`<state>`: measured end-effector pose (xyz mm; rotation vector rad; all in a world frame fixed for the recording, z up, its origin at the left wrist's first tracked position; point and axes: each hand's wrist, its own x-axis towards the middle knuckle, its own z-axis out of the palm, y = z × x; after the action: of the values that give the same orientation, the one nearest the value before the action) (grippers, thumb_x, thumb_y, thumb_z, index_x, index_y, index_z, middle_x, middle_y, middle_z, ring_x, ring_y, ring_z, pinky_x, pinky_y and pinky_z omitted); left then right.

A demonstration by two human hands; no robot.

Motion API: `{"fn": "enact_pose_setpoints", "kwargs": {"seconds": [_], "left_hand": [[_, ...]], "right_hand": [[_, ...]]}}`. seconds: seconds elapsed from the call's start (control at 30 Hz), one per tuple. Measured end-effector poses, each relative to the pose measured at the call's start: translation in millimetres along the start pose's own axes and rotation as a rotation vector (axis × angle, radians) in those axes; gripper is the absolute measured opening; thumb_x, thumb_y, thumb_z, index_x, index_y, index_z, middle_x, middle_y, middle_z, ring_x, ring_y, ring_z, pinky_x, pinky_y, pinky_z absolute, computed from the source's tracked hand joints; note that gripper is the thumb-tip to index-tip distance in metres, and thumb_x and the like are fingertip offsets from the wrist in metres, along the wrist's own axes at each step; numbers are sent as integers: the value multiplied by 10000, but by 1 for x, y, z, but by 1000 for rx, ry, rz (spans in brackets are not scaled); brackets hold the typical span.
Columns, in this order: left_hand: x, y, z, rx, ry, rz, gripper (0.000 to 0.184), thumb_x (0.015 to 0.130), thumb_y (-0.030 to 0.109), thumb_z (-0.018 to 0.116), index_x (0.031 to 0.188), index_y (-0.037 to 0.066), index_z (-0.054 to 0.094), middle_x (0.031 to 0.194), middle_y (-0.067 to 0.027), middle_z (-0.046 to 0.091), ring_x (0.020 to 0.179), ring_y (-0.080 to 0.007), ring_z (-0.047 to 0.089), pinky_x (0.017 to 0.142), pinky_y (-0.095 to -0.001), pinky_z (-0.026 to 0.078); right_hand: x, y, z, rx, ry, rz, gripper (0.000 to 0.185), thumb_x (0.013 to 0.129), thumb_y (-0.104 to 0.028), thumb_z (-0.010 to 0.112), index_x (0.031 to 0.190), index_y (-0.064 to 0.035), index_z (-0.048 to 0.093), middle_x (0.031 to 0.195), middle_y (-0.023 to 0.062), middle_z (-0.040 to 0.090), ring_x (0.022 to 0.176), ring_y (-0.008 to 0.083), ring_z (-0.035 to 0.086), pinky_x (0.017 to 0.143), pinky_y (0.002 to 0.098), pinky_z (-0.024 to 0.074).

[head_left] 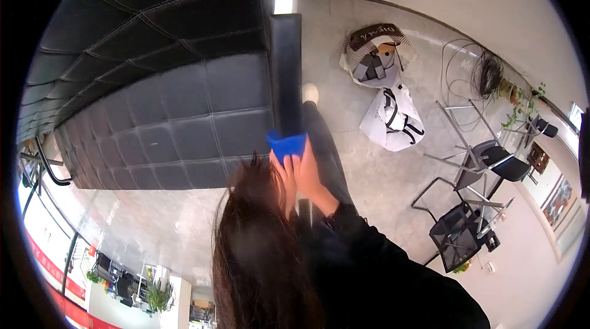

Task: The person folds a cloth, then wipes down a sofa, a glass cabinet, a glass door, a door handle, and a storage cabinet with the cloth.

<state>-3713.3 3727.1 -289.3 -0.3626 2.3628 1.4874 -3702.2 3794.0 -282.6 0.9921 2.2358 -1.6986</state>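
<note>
A blue cloth (287, 146) lies over the near end of the sofa's black padded armrest (286, 71). My right hand (309, 176) grips the cloth from the right side, its fingers bent against the blue fabric. Close beside it, my left hand (283, 180) also holds the cloth's near edge. Long dark hair hangs in front and hides part of the left hand and its arm. To the left of the armrest stretches the black quilted sofa seat (178, 114), with the backrest (153, 15) beyond it.
Right of the armrest, a striped bag (375, 58) with things in it and a white bag (393, 123) stand on the grey floor. Folded metal-framed chairs (473, 169), a black mesh chair (456, 237) and coiled black cable (488, 74) are farther right. My leg (324, 151) is beside the armrest.
</note>
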Motion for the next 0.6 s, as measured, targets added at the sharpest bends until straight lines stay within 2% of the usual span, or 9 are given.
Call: {"fn": "enact_pose_setpoints", "kwargs": {"seconds": [0.07, 0.13, 0.2, 0.27, 0.37, 0.5, 0.53, 0.57, 0.6], "left_hand": [[27, 16, -2, 158, -81, 9, 417, 1007, 288, 413, 1264, -39, 452, 1055, -265, 605, 922, -367, 614, 799, -408, 470], [66, 39, 8, 78, -98, 101, 419, 1008, 279, 411, 1263, -51, 451, 1047, -284, 612, 924, -381, 624, 788, -415, 476], [113, 59, 21, 97, -151, 39, 428, 1006, 283, 415, 1262, -59, 448, 1026, -304, 618, 936, -425, 626, 773, -436, 482], [169, 92, 35, 162, -177, 89, 403, 994, 288, 422, 1209, -47, 482, 1037, -307, 613, 959, -459, 601, 820, -473, 485], [233, 132, 50, 244, -226, 208, 429, 990, 338, 421, 1156, -54, 479, 937, -319, 624, 890, -495, 597, 750, -515, 489], [225, 131, 53, 167, -196, 150, 453, 985, 383, 427, 1218, -3, 462, 981, -312, 626, 935, -494, 591, 779, -515, 485], [216, 120, 51, 88, -167, 149, 452, 982, 391, 433, 1240, 21, 462, 1006, -308, 627, 952, -490, 590, 794, -513, 483], [204, 108, 46, 81, -179, 114, 448, 979, 399, 439, 1278, 66, 455, 1044, -296, 626, 976, -482, 590, 819, -506, 477], [185, 104, 39, 125, -197, 50, 452, 980, 392, 440, 1289, 63, 452, 1048, -289, 629, 983, -472, 594, 823, -495, 479]], "right_hand": [[30, -16, -6, -44, 44, -165, 593, 966, -211, 413, 1437, 71, 189, 1379, 336, 368, 1226, 478, 438, 1006, 449, 385], [67, -29, -8, -52, 71, -184, 612, 946, -161, 453, 1449, 51, 177, 1374, 330, 379, 1230, 467, 438, 1012, 447, 380], [115, -61, -14, -34, 98, -172, 614, 938, -124, 471, 1454, 35, 179, 1327, 330, 427, 1181, 465, 477, 971, 453, 412], [167, -82, -15, 5, 142, -121, 567, 953, -152, 461, 1421, 58, 221, 1271, 351, 459, 1126, 493, 499, 929, 478, 432], [235, -104, -20, 1, 239, -262, 521, 962, -178, 442, 1385, 73, 269, 1221, 358, 492, 1051, 504, 532, 870, 495, 459], [238, -100, -21, 94, 275, -292, 507, 962, -247, 475, 1373, 7, 320, 1125, 325, 568, 989, 488, 571, 820, 500, 472], [226, -94, -18, 171, 278, -296, 511, 963, -271, 486, 1375, -12, 328, 1114, 319, 578, 981, 485, 578, 814, 500, 475], [208, -86, -16, 153, 250, -208, 530, 960, -322, 500, 1385, -51, 336, 1102, 306, 592, 963, 481, 592, 799, 496, 483], [184, -81, -14, 141, 265, -205, 542, 956, -340, 503, 1394, -70, 332, 1105, 298, 595, 957, 473, 599, 782, 495, 487]]}}
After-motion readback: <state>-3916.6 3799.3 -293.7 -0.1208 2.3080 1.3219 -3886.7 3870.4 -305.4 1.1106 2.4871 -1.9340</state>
